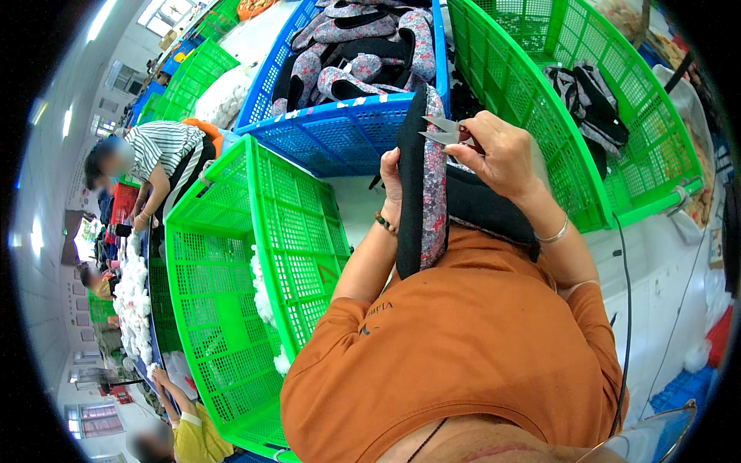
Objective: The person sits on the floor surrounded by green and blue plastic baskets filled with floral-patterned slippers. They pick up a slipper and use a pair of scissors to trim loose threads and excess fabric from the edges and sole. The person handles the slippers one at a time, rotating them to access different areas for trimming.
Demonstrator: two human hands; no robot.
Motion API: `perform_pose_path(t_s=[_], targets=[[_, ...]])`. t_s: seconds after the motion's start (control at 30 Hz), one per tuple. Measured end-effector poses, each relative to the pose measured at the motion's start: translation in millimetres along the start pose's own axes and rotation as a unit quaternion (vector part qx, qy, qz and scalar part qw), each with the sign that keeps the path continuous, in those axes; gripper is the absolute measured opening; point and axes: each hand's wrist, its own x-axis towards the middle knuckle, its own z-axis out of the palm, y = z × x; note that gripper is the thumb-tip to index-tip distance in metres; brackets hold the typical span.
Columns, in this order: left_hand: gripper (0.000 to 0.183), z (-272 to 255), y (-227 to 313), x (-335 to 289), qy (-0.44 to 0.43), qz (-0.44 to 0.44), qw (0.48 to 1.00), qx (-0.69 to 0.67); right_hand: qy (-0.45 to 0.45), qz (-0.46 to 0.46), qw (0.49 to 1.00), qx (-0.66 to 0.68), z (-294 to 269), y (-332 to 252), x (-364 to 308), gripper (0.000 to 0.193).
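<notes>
In front of my chest, a long stuffed cushion [436,208] of black and pink-grey floral fabric stands on end; it looks like a neck pillow. My left hand [391,176] is closed on its black left side near the upper part. In my right hand [498,150] is a pair of thread snips [442,131], blades apart and pointing left across the cushion's floral edge. Behind my right wrist, a black padded piece [490,202] lies across my lap; whether it belongs to the same cushion I cannot tell.
Ahead stands a blue crate [328,135] heaped with similar floral and black cushions [355,46]. A green crate [212,309] with white stuffing tufts is at my left. Another green crate [532,100] at right holds dark pieces [590,108]. Two people work along a stuffing-covered table [135,305].
</notes>
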Motion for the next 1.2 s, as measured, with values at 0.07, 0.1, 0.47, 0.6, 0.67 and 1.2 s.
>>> perform_pose_path(t_s=[0.07,0.1,0.47,0.6,0.67,1.2], targets=[[0.055,-3.2,1.8,0.6,-0.018,-0.01,1.0,0.008,0.0,0.007,1.0,-0.011,-1.5,-0.9,3.0,0.035],[0.055,-5.1,1.8,-0.1,-0.025,-0.015,1.0,0.0,0.004,0.015,1.0,-0.02,-2.7,-1.4,4.8,0.035],[0.04,-13.2,-2.3,-2.9,-0.089,-0.031,0.99,-0.107,0.011,0.077,0.995,0.056,4.7,-4.4,-14.3,0.035],[0.017,10.0,-3.0,-1.0,-0.007,0.112,0.987,0.115,0.013,0.082,0.993,0.079,26.8,-3.5,-34.0,0.041],[0.019,18.3,-9.0,-0.1,0.096,0.195,0.938,0.27,0.01,0.088,0.991,0.102,31.6,-5.2,-34.4,0.04],[0.061,-31.7,3.9,9.6,-0.216,-0.028,0.943,-0.251,0.021,0.098,0.989,0.109,27.5,-9.2,-10.4,0.037]])
